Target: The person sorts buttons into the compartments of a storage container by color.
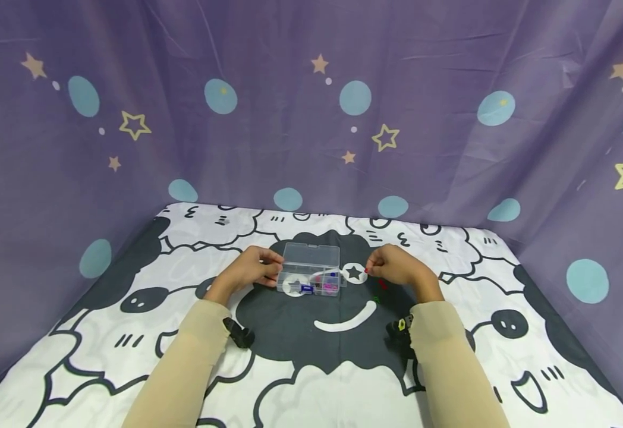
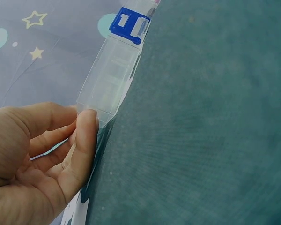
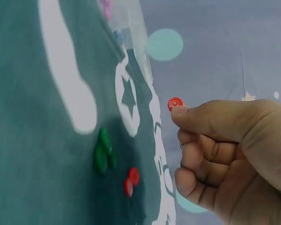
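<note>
A clear plastic compartment box [image 1: 308, 268] stands on the cloth with its lid raised at the back. Small pink, blue and red pieces [image 1: 331, 288] lie in its right compartments, and a blue latch [image 2: 129, 26] is on the front. My left hand [image 1: 255, 266] holds the box's left end between thumb and fingers. To the right of the box, my right hand [image 1: 397, 264] pinches a red button [image 3: 175, 103] between thumb and forefinger, above the cloth. Below that hand lie two red buttons [image 3: 134, 176] and a few green buttons [image 3: 101, 157].
A white cloth with dark cartoon sheep [image 1: 290, 333] covers the table. Behind it hangs a purple curtain [image 1: 290, 148] with stars and blue dots. Dark wrist devices [image 1: 239, 333] sit at both cuffs.
</note>
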